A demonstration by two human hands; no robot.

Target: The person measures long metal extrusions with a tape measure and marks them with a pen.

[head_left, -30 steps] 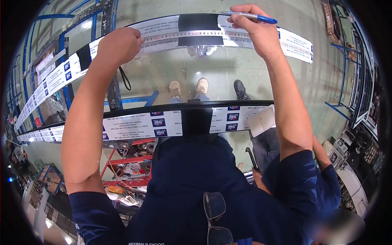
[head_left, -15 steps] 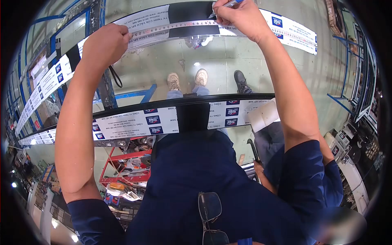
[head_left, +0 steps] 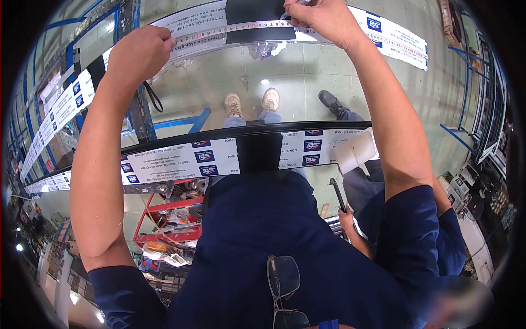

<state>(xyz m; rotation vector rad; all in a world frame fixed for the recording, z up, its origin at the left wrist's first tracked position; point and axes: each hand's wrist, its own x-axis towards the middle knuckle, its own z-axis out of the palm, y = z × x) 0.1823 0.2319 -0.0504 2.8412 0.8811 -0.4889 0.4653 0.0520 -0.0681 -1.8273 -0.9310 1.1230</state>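
My left hand (head_left: 141, 55) is closed in a pinch at the end of a tape measure (head_left: 241, 28). The numbered blade lies along the far long bar (head_left: 192, 21), which is wrapped in white printed film with a bare black stretch (head_left: 255, 12). Closed around a pen (head_left: 286, 15), my right hand (head_left: 324, 23) rests over the blade just right of that black stretch. The pen tip points down near the blade; its upper part is cut off by the frame edge. Nearer my body runs a second film-wrapped bar (head_left: 170, 163) with its own black stretch (head_left: 258, 152).
A white roll (head_left: 356, 152) is against the near bar's right part. At right, a co-worker's hand (head_left: 346, 218) holds a dark curved object (head_left: 337, 194). A red tool cart (head_left: 167, 237) stands below left, blue metal frames (head_left: 200, 120) upper left.
My right hand and the pen have shifted slightly upward; my left hand keeps its pinch. The dark shoe beyond the near bar has turned and moved, and the co-worker's hand has risen a little.
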